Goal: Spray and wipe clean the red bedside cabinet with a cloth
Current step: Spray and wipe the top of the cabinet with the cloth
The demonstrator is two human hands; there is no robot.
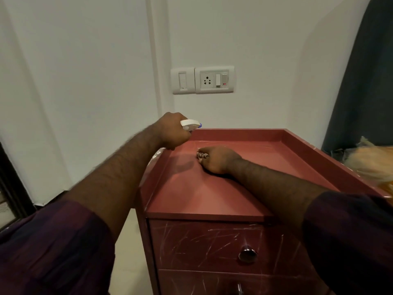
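**Sprayer up, cloth down on the red top**

The red bedside cabinet point(187, 194) sits dead centre against the white wall, its rimmed top facing us. At the top's 10 o'clock corner the left hand point(172, 132) hovers just above the rim, fingers curled tight round a spray bottle point(190, 124). Only the white head and blue nozzle show, and the nozzle points toward 3 o'clock.

Near the middle of the top is the right hand point(217, 159) — a closed fist resting on the surface, knuckles toward 9 o'clock. It grips a cloth point(202, 155); just a striped edge pokes out.

Down at 6 o'clock, the top drawer point(191, 243) is shut and heavily scratched, with a shiny knob point(247, 254) on its front. Up at 12 o'clock is a switch plate point(203, 80) — and at 3 o'clock, a dark curtain point(365, 81).
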